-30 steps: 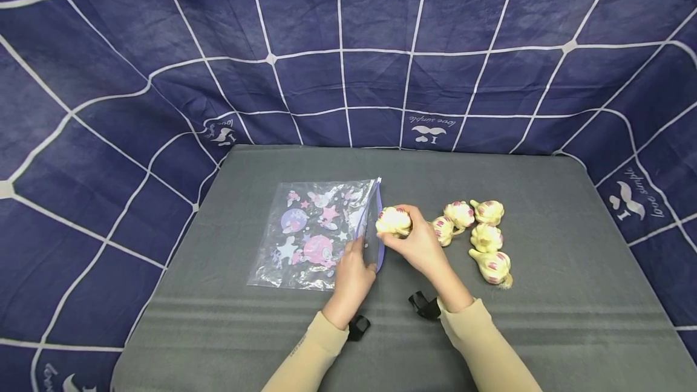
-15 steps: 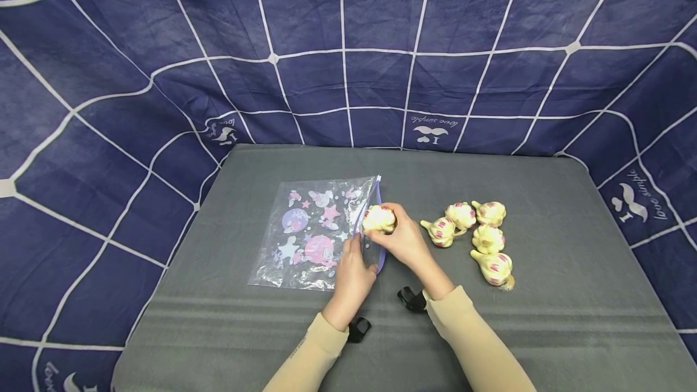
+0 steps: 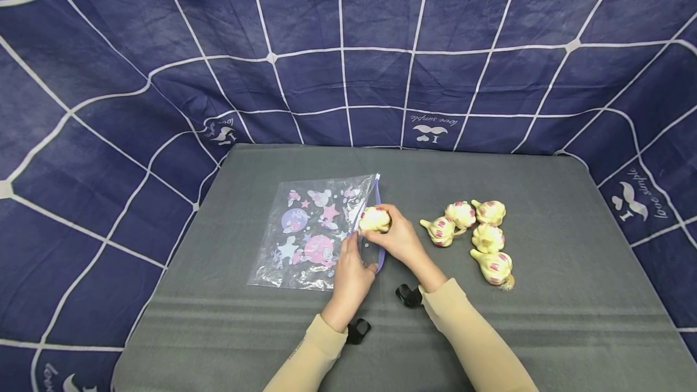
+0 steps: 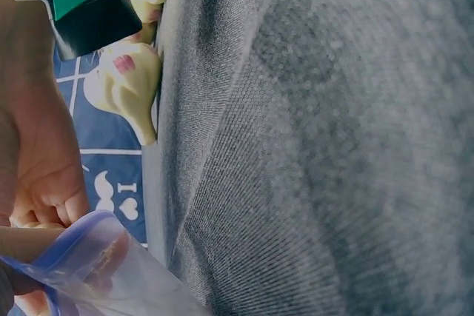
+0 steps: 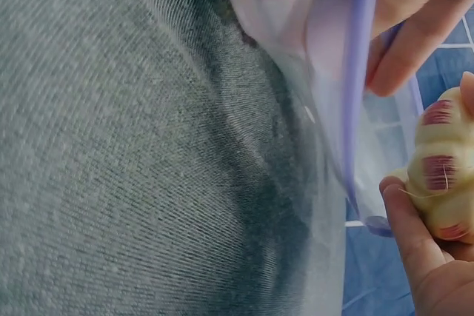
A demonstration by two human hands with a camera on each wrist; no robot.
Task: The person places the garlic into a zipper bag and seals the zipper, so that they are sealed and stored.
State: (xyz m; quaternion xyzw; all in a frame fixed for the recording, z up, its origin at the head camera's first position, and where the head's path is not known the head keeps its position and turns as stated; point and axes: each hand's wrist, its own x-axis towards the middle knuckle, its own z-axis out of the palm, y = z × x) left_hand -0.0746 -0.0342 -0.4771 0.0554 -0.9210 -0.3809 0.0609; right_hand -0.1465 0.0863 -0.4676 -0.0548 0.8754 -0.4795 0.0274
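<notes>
A clear zip bag (image 3: 274, 271) printed with pink and lilac stars and circles lies flat, its purple-edged mouth facing right and parted. My left hand (image 3: 351, 277) pinches the lower part of that mouth; the purple rim (image 4: 81, 238) passes between fingers and thumb in the left wrist view. My right hand (image 3: 404, 241) grips a cream garlic bulb (image 3: 373, 219) with reddish patches, thumb below and fingers above. The bulb is right at the bag's mouth, overlapping the near rim in the head view. In the right wrist view the garlic's far side (image 5: 441, 164) is cut off by the frame.
Several more garlic bulbs (image 3: 488, 238) lie grouped on the grey table (image 3: 550, 210) to the right of my right hand. A blue cloth (image 3: 381, 77) with white grid lines stands along the back and sides. Black wrist straps (image 3: 357, 331) hang below both wrists.
My right hand has carried the garlic bulb leftward to the bag's mouth, slowing over the last half second. My left hand keeps its hold on the bag. The other bulbs lie unmoved.
</notes>
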